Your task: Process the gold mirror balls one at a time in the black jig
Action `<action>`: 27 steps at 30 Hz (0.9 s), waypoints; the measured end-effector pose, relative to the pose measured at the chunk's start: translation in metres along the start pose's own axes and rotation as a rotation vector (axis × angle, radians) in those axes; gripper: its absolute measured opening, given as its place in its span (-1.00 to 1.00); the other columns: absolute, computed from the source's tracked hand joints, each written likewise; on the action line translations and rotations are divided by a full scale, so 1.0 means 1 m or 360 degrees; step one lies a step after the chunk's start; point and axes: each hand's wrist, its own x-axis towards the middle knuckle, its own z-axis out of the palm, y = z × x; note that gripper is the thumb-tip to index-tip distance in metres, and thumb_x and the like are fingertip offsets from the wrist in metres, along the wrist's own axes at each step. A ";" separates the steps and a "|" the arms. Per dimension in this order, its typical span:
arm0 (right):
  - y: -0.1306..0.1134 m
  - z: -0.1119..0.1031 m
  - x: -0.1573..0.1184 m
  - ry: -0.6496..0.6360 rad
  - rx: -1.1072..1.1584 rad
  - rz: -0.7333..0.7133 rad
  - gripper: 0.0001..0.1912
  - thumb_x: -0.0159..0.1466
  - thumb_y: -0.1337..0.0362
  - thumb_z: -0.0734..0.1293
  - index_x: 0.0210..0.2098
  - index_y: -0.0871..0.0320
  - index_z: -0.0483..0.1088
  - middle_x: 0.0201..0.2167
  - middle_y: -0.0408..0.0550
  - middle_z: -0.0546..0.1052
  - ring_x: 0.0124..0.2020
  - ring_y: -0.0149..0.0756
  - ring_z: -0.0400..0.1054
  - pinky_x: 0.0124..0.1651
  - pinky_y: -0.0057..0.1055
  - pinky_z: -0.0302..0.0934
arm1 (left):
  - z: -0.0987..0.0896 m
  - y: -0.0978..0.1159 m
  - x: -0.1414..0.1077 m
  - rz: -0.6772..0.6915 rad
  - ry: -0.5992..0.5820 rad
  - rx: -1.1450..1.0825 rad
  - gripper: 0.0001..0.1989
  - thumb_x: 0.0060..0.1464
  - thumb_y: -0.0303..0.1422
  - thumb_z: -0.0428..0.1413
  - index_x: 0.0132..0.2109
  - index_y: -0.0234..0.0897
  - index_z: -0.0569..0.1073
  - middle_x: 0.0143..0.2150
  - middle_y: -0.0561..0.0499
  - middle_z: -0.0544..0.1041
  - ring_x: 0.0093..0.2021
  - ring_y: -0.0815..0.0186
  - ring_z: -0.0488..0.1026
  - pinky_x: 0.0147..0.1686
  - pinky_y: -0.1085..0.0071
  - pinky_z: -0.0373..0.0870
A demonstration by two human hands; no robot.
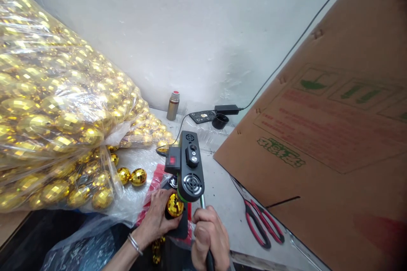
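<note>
Pale wall (178, 42) backs a grey worktop (219, 197). Filling the left of the frame, a clear plastic bag (118, 132) bulges with faceted gold balls (54, 189); two loose balls (138, 177) lie beside it. At right leans a cardboard box (318, 135), its inside hidden. A metal flask (173, 108) and black cup (220, 123) stand at centre. Lower centre, the left hand (160, 211) grasps one gold ball (175, 206) beneath a black device (190, 165); the right hand (210, 235) is clenched around a lever (202, 201).
</note>
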 end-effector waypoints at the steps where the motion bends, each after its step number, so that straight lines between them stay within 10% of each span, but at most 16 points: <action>1: -0.001 -0.001 0.001 -0.0003 -0.0001 0.0030 -0.72 0.42 0.44 0.09 -0.42 0.12 0.20 -0.47 -0.16 0.32 -0.49 -0.45 0.20 -0.40 -0.44 0.16 | 0.000 0.000 0.000 0.0002 0.0009 0.0006 -0.49 -0.09 -0.46 0.26 0.06 -0.20 0.40 -0.10 -0.06 0.47 -0.06 0.05 0.39 0.00 0.08 0.33; 27: -0.010 0.019 -0.019 0.0282 -0.0116 0.0353 -0.67 0.44 0.38 0.07 -0.45 0.09 0.23 -0.50 -0.21 0.35 -0.49 -0.41 0.26 -0.11 -0.31 0.29 | -0.001 0.003 0.001 -0.0014 0.0017 -0.0075 -0.55 -0.05 -0.41 0.29 0.03 -0.21 0.44 -0.08 -0.09 0.52 -0.03 0.02 0.44 0.02 0.05 0.34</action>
